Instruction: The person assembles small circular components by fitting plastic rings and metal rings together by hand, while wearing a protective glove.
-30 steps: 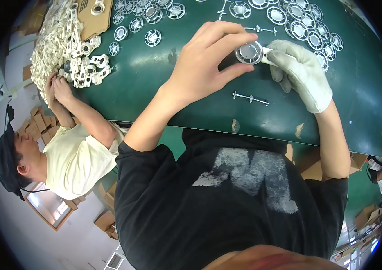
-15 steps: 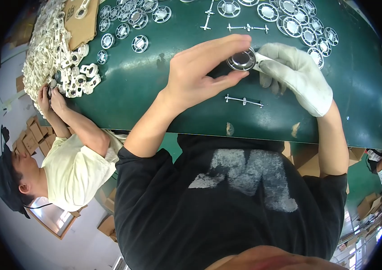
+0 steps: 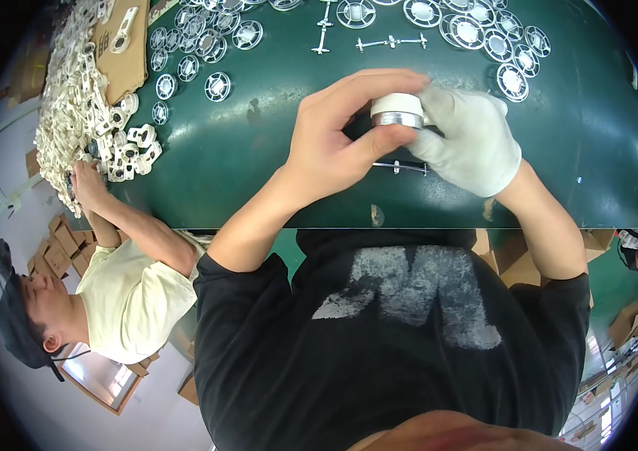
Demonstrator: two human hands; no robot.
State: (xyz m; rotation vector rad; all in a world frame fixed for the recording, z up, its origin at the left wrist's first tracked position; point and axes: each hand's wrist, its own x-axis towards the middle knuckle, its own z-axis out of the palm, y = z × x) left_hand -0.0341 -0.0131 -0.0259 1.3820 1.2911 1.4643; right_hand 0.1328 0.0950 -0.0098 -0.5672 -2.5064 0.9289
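Above the green surface (image 3: 259, 177), bare left hand (image 3: 345, 131) and gloved right hand (image 3: 473, 143) clamp a white-and-silver round part (image 3: 398, 110) from opposite sides, presumably to steady it.

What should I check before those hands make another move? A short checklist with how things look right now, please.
1. Left hand gripping the round white-and-silver piece: ok, thumb and fingers around it.
2. Right hand steadying the same piece: ok, its fingers close at the other side.
3. Both hands gloved: not ok, only the right one is.
4. Silver band sitting fully into the white part: cannot tell, fingers hide some.
5. Thin metal rod clear of the hands: cannot tell, they overlap in this view.
6. Co-worker's hands out of the way: ok, far left.
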